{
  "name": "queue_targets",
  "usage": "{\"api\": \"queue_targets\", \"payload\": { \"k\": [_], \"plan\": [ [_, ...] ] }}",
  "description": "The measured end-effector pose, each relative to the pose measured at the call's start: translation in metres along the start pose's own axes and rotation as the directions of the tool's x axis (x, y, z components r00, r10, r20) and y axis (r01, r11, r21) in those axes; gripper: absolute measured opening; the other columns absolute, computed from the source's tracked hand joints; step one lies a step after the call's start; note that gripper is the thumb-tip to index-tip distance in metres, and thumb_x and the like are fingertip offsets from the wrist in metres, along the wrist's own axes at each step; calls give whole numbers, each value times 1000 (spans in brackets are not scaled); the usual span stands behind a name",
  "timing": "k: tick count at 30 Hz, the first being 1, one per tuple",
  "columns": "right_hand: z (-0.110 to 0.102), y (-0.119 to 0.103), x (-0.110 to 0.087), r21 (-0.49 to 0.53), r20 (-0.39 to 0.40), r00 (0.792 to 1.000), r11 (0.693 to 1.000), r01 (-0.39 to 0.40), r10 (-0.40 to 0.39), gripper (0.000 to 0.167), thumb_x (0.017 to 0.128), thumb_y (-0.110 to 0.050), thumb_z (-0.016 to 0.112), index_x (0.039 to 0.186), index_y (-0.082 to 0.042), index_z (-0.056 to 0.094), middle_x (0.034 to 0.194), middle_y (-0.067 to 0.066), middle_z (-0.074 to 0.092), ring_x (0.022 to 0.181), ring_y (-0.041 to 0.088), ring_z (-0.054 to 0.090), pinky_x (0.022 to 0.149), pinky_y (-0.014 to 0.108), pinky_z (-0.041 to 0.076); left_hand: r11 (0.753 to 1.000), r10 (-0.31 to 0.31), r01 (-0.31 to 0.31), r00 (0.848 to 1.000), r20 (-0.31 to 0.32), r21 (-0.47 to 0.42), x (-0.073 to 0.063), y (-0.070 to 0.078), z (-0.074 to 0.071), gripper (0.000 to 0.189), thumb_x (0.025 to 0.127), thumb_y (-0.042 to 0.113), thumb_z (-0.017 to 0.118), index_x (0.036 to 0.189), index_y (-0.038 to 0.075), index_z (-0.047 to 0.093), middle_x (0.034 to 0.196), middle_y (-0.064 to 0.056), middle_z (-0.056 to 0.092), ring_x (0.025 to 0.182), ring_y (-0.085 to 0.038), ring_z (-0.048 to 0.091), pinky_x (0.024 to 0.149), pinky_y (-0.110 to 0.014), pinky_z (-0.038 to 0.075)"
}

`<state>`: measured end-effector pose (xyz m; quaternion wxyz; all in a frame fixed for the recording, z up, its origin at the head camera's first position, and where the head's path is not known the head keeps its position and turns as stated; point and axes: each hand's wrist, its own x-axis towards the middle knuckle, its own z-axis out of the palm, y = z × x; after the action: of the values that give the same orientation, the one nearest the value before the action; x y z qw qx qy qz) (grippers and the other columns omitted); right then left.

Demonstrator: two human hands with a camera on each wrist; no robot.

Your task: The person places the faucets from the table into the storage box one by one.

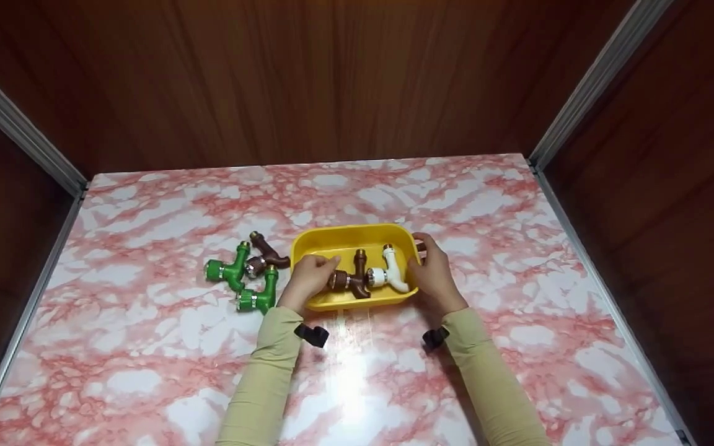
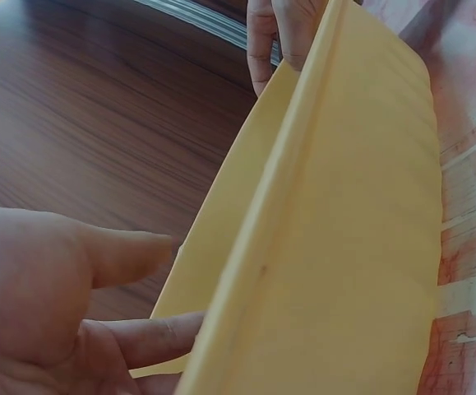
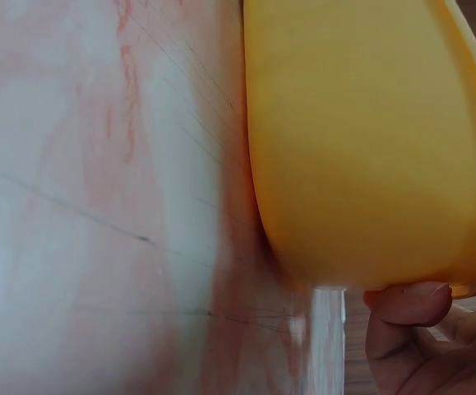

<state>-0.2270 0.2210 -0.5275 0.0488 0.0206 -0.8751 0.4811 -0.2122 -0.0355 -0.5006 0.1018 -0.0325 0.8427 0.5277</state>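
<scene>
A yellow plastic tub point(image 1: 348, 231) stands on the table in the head view. Inside it lie a brown tap point(image 1: 359, 280) and, to its right, a white tap point(image 1: 394, 276). My left hand point(image 1: 309, 280) reaches over the tub's left side, close to the brown tap's knob. In the left wrist view its thumb is straight and its fingers point(image 2: 159, 339) pass behind the near rim, with their tips hidden. My right hand point(image 1: 436, 275) grips the tub's right end. Its fingertips point(image 3: 410, 304) press the outer wall in the right wrist view.
Left of the tub lie two green taps point(image 1: 233, 272) and another brown tap point(image 1: 268, 253), close together. The red-and-white marbled table point(image 1: 146, 359) is bounded by dark wood panels point(image 1: 307, 80) at the back and sides, with metal strips point(image 1: 605, 303) along the side edges.
</scene>
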Motion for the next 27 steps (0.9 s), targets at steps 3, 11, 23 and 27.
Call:
{"api": "queue_targets", "payload": {
  "k": [3,11,23,27],
  "plan": [
    [0,0,0,-6,2,1000,1000,5,-5,47,87,4,57,133,-4,48,108,21,57,79,30,56,70,37,49,995,-68,69,998,14,-73,1,2,0,48,99,38,50,90,-7,67,82,-11,58,73,-21,56,63,-27,51],
    [0,0,2,-3,6,1000,1000,-15,15,47,88,4,57,133,-6,48,110,21,57,81,30,56,71,37,50,966,-161,174,984,80,-192,-1,7,-4,62,99,50,42,111,-7,63,110,-22,57,96,-32,60,83,-43,55],
    [0,0,1,-9,2,1000,1000,-15,15,47,87,5,56,132,-5,49,109,21,57,79,31,57,71,38,51,950,-84,120,988,132,-290,-8,9,-17,56,101,41,43,115,-11,58,116,-28,56,101,-42,58,89,-50,51],
    [1,0,1,-7,0,1000,1000,-13,13,47,87,5,56,132,-4,49,109,21,57,82,31,57,73,38,51,913,-73,130,985,159,-386,-10,9,-24,54,103,39,42,117,-12,55,117,-29,55,102,-43,57,90,-50,51]
  ]
}}
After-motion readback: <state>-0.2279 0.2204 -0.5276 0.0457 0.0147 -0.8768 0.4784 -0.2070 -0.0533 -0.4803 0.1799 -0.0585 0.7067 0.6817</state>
